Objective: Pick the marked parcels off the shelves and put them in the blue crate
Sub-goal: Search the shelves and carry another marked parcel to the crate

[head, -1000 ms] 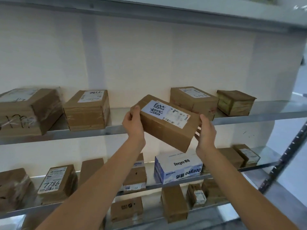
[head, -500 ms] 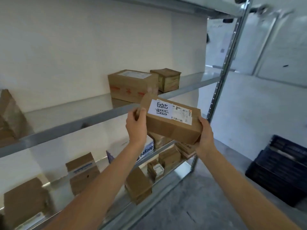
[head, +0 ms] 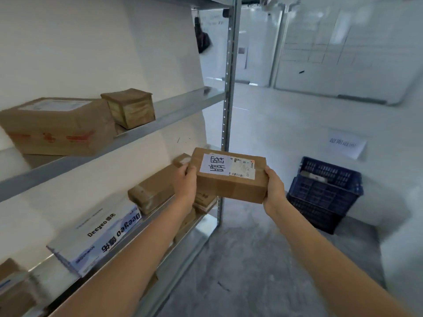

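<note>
A metal shelving unit (head: 128,138) stands against a plain white wall (head: 91,46) on the left, its perforated upright post (head: 229,88) rising near the middle. The floor (head: 240,259) is grey concrete — mottled and scuffed. Further back, pale glass partitions (head: 343,49) glow with cool light, and a dark umbrella (head: 202,38) hangs behind the post.

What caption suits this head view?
Both hands, left hand and right hand, carry a labelled brown cardboard parcel toward the blue plastic crate.

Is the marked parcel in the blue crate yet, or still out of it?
Out. Both the left hand and right hand hold the marked parcel in the air, left of the blue crate on the floor.
</note>
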`<state>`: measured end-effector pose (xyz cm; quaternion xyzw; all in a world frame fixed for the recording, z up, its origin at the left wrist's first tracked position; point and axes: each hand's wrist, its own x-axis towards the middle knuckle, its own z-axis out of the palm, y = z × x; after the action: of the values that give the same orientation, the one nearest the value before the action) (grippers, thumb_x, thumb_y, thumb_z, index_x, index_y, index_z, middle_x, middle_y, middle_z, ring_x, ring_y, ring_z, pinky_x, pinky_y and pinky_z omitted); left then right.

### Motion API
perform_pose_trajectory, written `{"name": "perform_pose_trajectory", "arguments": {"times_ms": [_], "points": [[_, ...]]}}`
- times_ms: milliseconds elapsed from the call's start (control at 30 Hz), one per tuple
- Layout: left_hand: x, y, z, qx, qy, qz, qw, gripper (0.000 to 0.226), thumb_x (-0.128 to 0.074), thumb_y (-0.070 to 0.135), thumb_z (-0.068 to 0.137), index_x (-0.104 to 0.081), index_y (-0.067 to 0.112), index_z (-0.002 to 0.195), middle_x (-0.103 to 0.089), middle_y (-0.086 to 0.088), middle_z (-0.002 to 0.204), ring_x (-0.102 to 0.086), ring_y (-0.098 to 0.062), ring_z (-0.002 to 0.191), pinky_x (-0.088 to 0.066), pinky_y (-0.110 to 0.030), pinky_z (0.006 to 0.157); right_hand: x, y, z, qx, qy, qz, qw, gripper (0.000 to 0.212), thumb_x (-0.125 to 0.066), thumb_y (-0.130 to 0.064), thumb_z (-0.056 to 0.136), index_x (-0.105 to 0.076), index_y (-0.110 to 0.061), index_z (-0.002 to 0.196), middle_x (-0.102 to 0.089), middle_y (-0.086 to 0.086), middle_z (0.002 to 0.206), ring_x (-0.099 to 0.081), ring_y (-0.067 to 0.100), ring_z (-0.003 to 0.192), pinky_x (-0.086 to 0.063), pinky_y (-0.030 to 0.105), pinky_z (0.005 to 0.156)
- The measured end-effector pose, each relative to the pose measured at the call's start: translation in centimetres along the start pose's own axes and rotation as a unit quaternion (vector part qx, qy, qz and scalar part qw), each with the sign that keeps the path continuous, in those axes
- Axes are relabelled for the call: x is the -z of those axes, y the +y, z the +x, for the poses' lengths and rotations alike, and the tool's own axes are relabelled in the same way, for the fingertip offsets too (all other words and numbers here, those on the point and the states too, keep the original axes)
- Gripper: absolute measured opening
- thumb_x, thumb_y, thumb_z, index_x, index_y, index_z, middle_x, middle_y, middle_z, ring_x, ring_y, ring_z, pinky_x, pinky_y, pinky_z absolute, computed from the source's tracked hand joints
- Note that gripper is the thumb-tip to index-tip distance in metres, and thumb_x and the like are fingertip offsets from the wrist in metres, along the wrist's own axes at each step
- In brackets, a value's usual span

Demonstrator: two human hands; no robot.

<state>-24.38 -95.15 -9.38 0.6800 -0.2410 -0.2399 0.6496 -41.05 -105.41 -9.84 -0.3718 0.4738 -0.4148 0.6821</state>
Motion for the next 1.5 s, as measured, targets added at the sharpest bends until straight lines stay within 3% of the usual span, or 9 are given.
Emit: {"name": "perform_pose_trajectory", "arguments": {"times_ms": [233,367,567,667,833,933,1067,1300,1500], "points": [[-7.9,-1.9,3.3,0.015,-0.039,0.036,0.998,0.025,-0.037,0.02,0.1,-0.061,0.025,0.106,-0.067,0.002,0.101,-0.061,-0.014,0.091,-0.048,-0.024,0.071,4.1,-1.4,6.4,0.016,0.026,-0.037,0.999,0.03,-0.039,-0.034,0.103,-0.069,-0.037,0.101,-0.072,-0.004,0.099,-0.067,0.019,0.098,-0.052,0.044,0.097],[-11.6,-3.3,5.4,0.017,-0.067,0.046,0.997,0.026,-0.038,0.027,0.1,-0.062,0.02,0.109,-0.064,0.007,0.092,-0.058,-0.007,0.082,-0.043,-0.021,0.064,5.7,-0.9,9.9,0.01,0.064,-0.03,0.997,0.034,-0.041,-0.029,0.103,-0.058,-0.038,0.131,-0.068,-0.003,0.116,-0.063,0.02,0.107,-0.05,0.044,0.1],[-16.7,-6.0,11.2,0.02,-0.174,0.109,0.979,0.034,-0.039,0.048,0.098,-0.062,0.03,0.114,-0.068,0.005,0.108,-0.061,-0.015,0.099,-0.049,-0.032,0.082,7.6,-0.8,15.0,-0.015,0.125,-0.009,0.992,0.017,-0.05,-0.031,0.099,-0.06,-0.041,0.108,-0.066,-0.003,0.106,-0.063,0.024,0.107,-0.051,0.049,0.098],[-19.9,-6.2,13.5,0.011,-0.233,0.118,0.965,0.033,-0.04,0.045,0.099,-0.064,0.026,0.11,-0.068,0.005,0.101,-0.062,-0.014,0.095,-0.047,-0.026,0.072,9.1,-0.8,16.9,0.0,0.152,-0.01,0.988,0.023,-0.052,-0.027,0.096,-0.064,-0.039,0.111,-0.068,-0.001,0.113,-0.064,0.025,0.106,-0.052,0.05,0.096],[-26.7,-6.8,14.7,0.017,-0.276,0.096,0.956,0.036,-0.038,0.048,0.099,-0.064,0.023,0.105,-0.068,0.004,0.1,-0.062,-0.012,0.091,-0.046,-0.026,0.07,12.5,-2.0,19.4,0.011,0.192,-0.039,0.981,0.03,-0.053,-0.021,0.09,-0.07,-0.043,0.078,-0.07,-0.002,0.106,-0.064,0.024,0.106,-0.052,0.049,0.096],[-31.1,-7.9,15.4,0.026,-0.295,0.103,0.95,0.04,-0.037,0.05,0.098,-0.062,0.023,0.111,-0.067,0.002,0.105,-0.061,-0.015,0.096,-0.047,-0.028,0.075,15.2,-3.2,21.3,0.023,0.219,-0.056,0.974,0.03,-0.055,-0.022,0.088,-0.071,-0.045,0.079,-0.069,-0.002,0.11,-0.063,0.023,0.105,-0.052,0.048,0.096],[-37.0,-9.6,15.6,0.039,-0.3,0.098,0.948,0.034,-0.036,0.039,0.098,-0.058,0.023,0.118,-0.065,0.0,0.112,-0.06,-0.018,0.101,-0.05,-0.031,0.081,18.9,-4.5,24.6,0.016,0.225,-0.065,0.972,0.025,-0.057,-0.027,0.088,-0.068,-0.042,0.105,-0.07,-0.004,0.113,-0.063,0.021,0.105,-0.054,0.049,0.093],[-47.5,-11.3,17.9,0.067,-0.323,0.116,0.937,0.034,-0.038,0.045,0.098,-0.062,0.025,0.114,-0.066,0.004,0.108,-0.059,-0.015,0.098,-0.045,-0.025,0.073,25.8,-8.1,32.7,-0.003,0.225,-0.072,0.972,0.022,-0.061,-0.034,0.084,-0.068,-0.043,0.102,-0.071,-0.003,0.11,-0.066,0.023,0.105,-0.056,0.048,0.092],[-55.8,-11.6,21.1,0.089,-0.324,0.136,0.932,0.024,-0.039,0.032,0.098,-0.061,0.023,0.102,-0.066,0.004,0.095,-0.061,-0.016,0.093,-0.048,-0.027,0.074,30.5,-10.8,40.3,-0.033,0.226,-0.054,0.972,0.015,-0.058,-0.028,0.091,-0.066,-0.034,0.102,-0.073,0.001,0.107,-0.069,0.024,0.1,-0.055,0.047,0.092]]}}
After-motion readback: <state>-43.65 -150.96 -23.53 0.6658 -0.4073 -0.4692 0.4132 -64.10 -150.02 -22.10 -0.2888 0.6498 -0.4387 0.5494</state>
